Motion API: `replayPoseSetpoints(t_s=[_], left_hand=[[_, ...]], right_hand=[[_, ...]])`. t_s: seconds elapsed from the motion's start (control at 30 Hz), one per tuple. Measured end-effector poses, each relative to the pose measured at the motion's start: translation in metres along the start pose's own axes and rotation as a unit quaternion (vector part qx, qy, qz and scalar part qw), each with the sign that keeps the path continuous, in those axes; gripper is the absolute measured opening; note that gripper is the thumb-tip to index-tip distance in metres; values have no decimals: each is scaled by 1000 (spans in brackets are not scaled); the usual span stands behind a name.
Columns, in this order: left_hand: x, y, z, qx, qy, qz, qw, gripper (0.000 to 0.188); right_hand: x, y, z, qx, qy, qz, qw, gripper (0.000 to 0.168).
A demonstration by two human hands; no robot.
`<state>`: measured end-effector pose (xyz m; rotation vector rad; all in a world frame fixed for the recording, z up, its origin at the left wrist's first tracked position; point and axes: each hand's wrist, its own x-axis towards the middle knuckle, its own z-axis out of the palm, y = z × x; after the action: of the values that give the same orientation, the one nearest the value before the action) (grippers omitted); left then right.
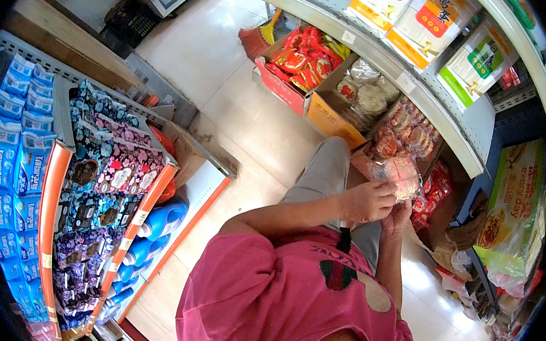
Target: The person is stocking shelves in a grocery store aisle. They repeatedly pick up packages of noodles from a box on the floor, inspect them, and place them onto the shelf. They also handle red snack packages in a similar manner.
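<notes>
Both of my hands hold a clear plastic packet [400,176] of round, pale pinkish cakes that look like dried noodles. My left hand [368,201] has its fingers bent at the packet's near edge. Beneath that same edge, my right hand [398,216] grips it from the other side, its fingertips partly hidden. Just beyond the packet stands an open carton of similar clear packets [405,128]. Beside it, an orange-fronted carton [334,122] contains bagged round noodle cakes [371,96]. Loose red packets [434,190] lie in a carton close to my right hand.
A metal shelf [472,122] bearing bagged noodles [429,26] overhangs the cartons. Farther left sit a carton of red bags [304,59] and a broom [260,35]. Shelves with blue packs [30,164], floral tissue packs [129,165] and blue bottles [164,219] stand at left.
</notes>
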<state>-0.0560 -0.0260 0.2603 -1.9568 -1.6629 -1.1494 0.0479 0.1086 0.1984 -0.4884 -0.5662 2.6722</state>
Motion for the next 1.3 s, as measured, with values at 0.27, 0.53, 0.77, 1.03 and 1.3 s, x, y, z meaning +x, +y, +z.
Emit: replayPoseSetpoints(t_s=[0.27,0.53,0.77,1.03,1.3], left_hand=[[-5,5,-5,-22,35,3,999,20],[-9,9,10,-38,44,1,998,14],[-9,-2,21,-80,84,1,993,11],[-21,-56,39,-136,80,-41,987,9],[-49,-115,48,-188,-84,-237,949,38]], right_hand=[[6,3,1,56,-99,-6,994,39],[-3,-4,-5,-2,-35,-61,998,49],[-4,-11,7,-38,-9,-118,992,74],[43,-10,-5,-129,32,-28,991,45],[129,-38,-16,-172,190,10,966,59]])
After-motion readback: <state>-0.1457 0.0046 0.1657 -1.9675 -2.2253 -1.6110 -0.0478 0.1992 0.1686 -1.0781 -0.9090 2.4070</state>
